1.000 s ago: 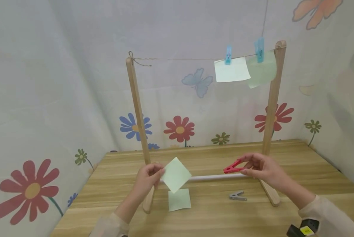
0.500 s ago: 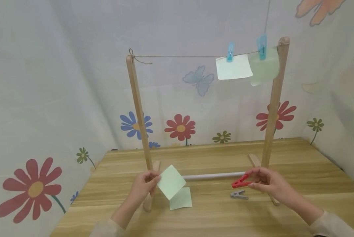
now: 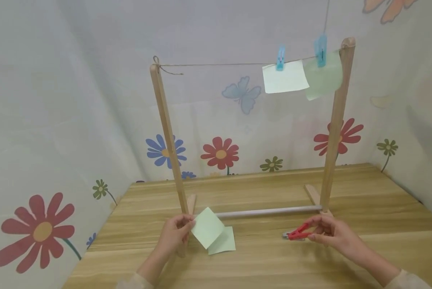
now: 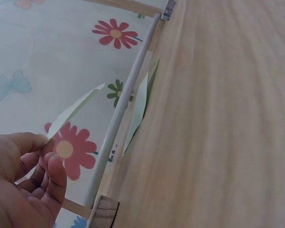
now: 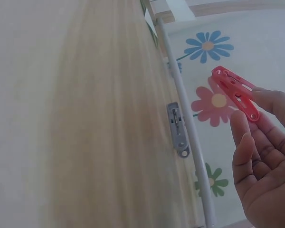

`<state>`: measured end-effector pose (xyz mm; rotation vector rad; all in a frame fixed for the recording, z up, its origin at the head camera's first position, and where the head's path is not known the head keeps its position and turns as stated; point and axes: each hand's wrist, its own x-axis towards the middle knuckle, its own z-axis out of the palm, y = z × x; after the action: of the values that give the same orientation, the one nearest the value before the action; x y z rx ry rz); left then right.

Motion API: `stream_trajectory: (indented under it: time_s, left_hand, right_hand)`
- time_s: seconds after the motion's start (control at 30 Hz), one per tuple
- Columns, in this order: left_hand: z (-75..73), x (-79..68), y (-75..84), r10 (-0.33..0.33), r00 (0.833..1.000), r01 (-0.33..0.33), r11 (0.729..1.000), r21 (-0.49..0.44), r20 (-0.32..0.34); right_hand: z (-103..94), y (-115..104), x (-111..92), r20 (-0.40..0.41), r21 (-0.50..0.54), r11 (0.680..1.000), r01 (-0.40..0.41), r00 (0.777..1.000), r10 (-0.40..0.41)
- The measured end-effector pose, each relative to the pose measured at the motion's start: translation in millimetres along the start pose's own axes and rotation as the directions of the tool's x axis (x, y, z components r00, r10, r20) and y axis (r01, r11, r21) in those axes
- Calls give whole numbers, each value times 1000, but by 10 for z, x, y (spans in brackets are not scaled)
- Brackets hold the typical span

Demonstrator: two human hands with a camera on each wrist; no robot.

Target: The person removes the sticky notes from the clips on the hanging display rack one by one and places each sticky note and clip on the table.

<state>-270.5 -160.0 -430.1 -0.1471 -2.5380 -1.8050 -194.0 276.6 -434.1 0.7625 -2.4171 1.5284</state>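
Observation:
My left hand (image 3: pixel 174 235) pinches a corner of a pale green paper square (image 3: pixel 208 227) between thumb and fingers. Below it in the head view, a second green paper square (image 3: pixel 226 244) lies on the table, partly covered by the held one. My right hand (image 3: pixel 333 237) pinches a red clothespin (image 3: pixel 298 233) by its handle end. Behind the red clothespin shows a grey clothespin (image 5: pixel 177 127), lying on the table and mostly hidden in the head view. The right wrist view has the two clothespins apart, the red one held above the table.
A wooden frame stands on the table, with a left post (image 3: pixel 167 132), a right post (image 3: pixel 335 128) and a white crossbar (image 3: pixel 270 211) low between them. Blue clothespins (image 3: pixel 280 58) hold a white paper (image 3: pixel 285 78) and a green paper (image 3: pixel 324 77) on the string (image 3: pixel 208 64).
My right hand has come down with the red clothespin, which now overlaps the grey one in the head view. My left hand has lowered the green paper over the one on the table.

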Motion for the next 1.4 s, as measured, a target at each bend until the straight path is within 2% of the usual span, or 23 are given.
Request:
stream_trajectory:
  time_s: [0.23, 0.33, 0.5, 0.6, 0.73, 0.97, 1.23, 1.4]
  left_hand:
    - [4, 0, -81, 9, 999, -10, 1000, 1, 46]
    - [19, 3, -124, 4, 998, -4, 1000, 9, 58]
    - [64, 2, -175, 1, 996, -5, 999, 45, 87]
    - [92, 5, -187, 1, 995, -6, 999, 48, 101]
    - [111, 6, -195, 3, 995, -9, 998, 55, 104]
    - [84, -25, -249, 15, 996, -27, 991, 133, 93]
    - [102, -24, -279, 46, 994, -63, 982, 176, 101]
    - [118, -13, -267, 51, 995, -66, 983, 172, 89]
  right_hand:
    - [20, 146, -39, 24, 52, 997, 56, 998, -58]
    - [21, 165, -52, 20, 35, 999, 16, 1000, -17]
    - [29, 172, -109, 25, 25, 995, -95, 995, 94]
    - [24, 187, -142, 33, 17, 993, -118, 993, 117]
    - [17, 223, -156, 37, 22, 995, -97, 995, 96]
    - [80, 291, -180, 80, 92, 992, -91, 993, 83]
    - [108, 328, -215, 61, 56, 997, -58, 997, 55]
    - [118, 331, -199, 44, 22, 999, -42, 998, 41]
